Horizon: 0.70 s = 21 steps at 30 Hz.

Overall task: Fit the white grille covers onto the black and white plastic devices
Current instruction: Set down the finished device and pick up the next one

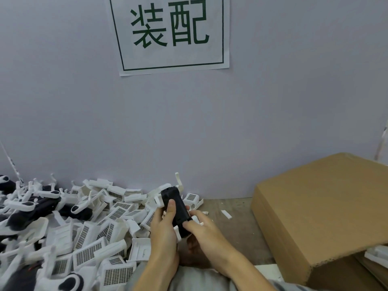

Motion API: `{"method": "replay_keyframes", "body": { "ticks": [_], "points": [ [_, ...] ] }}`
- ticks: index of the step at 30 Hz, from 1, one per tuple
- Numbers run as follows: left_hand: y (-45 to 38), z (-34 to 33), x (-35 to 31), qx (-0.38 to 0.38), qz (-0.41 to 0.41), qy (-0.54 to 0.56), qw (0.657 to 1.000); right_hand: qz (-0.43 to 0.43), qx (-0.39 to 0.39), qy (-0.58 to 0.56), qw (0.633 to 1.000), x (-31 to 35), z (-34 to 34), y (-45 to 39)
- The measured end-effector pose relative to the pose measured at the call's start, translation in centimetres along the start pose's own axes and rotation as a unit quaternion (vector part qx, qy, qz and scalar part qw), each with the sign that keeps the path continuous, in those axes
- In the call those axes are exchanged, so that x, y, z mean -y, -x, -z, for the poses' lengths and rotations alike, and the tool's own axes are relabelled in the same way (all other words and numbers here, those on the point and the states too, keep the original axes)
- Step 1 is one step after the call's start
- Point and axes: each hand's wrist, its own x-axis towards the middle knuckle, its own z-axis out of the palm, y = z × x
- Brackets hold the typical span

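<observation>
I hold one black and white plastic device in both hands above the table, its black side facing up. My left hand grips its left side, thumb pressed on the black face. My right hand grips its lower right end, fingers curled round it. White parts stick out from the device's top and sides. A heap of white grille covers lies to the left. More black and white devices are piled at the far left.
A brown cardboard box flap stands to the right, with white parts under it. A small white piece lies on the wooden table. A grey wall with a paper sign rises close behind.
</observation>
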Motion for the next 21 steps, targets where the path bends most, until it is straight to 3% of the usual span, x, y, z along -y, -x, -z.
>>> {"method": "replay_keyframes", "body": {
  "ticks": [11, 17, 21],
  "points": [
    [-0.3, 0.8, 0.0, 0.012, 0.032, 0.066, 0.997, 0.015, 0.041, 0.055, 0.998, 0.2, 0.0, 0.4],
    [0.0, 0.3, -0.1, 0.024, 0.002, 0.042, 0.999, -0.001, 0.017, 0.031, 0.999, 0.7, 0.0, 0.6],
    [0.0, 0.4, -0.5, 0.008, 0.015, 0.062, 0.998, -0.007, 0.068, -0.001, 0.998, 1.1, 0.4, 1.0]
  ]
}}
